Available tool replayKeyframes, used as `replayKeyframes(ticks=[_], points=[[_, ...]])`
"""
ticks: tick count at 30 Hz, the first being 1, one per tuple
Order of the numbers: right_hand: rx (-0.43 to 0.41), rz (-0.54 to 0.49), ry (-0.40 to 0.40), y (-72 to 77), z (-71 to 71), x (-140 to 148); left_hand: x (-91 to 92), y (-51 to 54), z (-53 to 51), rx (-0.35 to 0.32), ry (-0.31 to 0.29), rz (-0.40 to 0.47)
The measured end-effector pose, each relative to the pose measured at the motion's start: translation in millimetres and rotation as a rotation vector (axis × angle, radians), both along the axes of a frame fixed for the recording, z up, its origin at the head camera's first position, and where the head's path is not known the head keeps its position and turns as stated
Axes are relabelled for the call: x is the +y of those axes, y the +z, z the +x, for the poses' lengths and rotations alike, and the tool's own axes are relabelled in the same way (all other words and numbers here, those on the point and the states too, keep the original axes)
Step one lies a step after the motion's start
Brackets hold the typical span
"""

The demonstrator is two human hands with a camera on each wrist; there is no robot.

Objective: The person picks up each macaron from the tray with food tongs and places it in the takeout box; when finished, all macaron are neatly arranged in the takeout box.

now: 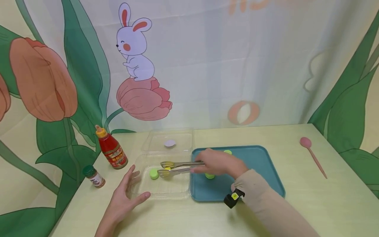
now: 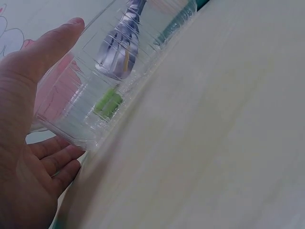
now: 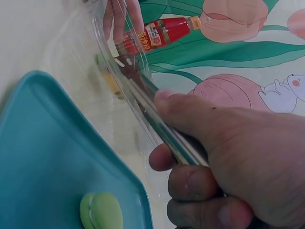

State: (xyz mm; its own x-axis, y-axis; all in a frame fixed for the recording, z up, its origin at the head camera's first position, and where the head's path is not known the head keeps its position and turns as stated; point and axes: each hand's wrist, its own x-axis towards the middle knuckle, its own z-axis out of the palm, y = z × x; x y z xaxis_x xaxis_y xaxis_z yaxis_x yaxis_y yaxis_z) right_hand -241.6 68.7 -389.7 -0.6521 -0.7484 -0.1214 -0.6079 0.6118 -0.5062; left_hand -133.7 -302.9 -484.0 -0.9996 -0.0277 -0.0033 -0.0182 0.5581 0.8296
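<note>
My right hand (image 1: 217, 162) grips metal tongs (image 1: 183, 164), whose tips are over a clear plastic container (image 1: 177, 194). A yellow piece (image 1: 167, 169) lies by the tips; whether they touch it I cannot tell. A green macaron (image 1: 154, 173) rests in the container's left part. At the container's left edge my left hand (image 1: 121, 200) is spread, thumb and fingers apart; in the left wrist view that hand (image 2: 28, 114) is beside the clear wall. Green macarons (image 1: 210, 176) (image 3: 106, 211) lie on the blue tray (image 1: 248, 191), partly hidden by my right hand.
The container's raised lid (image 1: 154, 138), with a white label (image 1: 170, 143), is behind it. A red sauce bottle (image 1: 113, 151) and a small spice jar (image 1: 94, 176) stand at the left. On the right lies a pink spoon (image 1: 314, 156). A printed curtain (image 1: 201, 65) hangs behind the table.
</note>
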Motion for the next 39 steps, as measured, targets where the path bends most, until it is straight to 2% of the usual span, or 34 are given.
replayKeyframes(ticks=[7, 14, 23, 33, 39], points=[[0.007, 0.041, -0.037, 1.9, 4.6, -12.9, 0.6, 0.9, 0.9, 0.006, -0.001, -0.003], [0.049, 0.066, -0.031, -0.2, 4.4, -22.3, -0.4, -0.1, 0.0, 0.002, 0.001, -0.007], [0.025, 0.085, -0.065, -1.6, 4.5, -23.9, -0.3, -1.3, -0.3, 0.003, 0.002, -0.011], [-0.034, -0.060, -0.087, 3.9, 10.0, 0.6, -0.7, -1.1, 0.2, 0.007, 0.001, -0.019], [-0.010, -0.201, -0.108, 7.6, 14.5, 26.0, -0.4, -1.7, -0.2, 0.015, 0.001, -0.025]])
